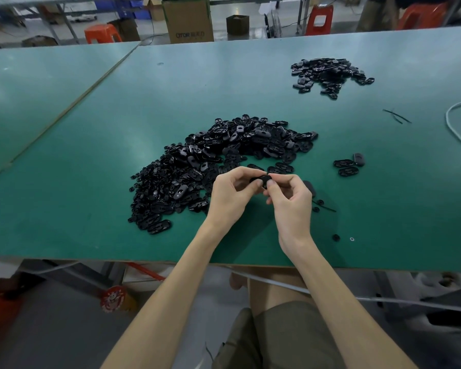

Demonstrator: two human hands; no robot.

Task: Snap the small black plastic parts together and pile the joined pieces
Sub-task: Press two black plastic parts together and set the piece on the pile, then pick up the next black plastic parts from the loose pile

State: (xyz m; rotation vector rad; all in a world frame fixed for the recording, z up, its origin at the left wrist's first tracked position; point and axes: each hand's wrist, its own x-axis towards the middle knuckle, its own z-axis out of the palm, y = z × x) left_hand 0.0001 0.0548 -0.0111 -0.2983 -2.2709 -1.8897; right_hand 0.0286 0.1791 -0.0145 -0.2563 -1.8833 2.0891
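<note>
The left hand [228, 194] and right hand [290, 201] pinch a black part [261, 179] over the table [91, 209] near its front edge; the loose heap [210, 161] lies just beyond, the smaller pile [330, 74] towards the far right corner.

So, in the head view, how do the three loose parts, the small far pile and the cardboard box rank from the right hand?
1. three loose parts: just right of the right hand.
2. small far pile: back right on the table.
3. cardboard box: beyond the table's far edge.
</note>
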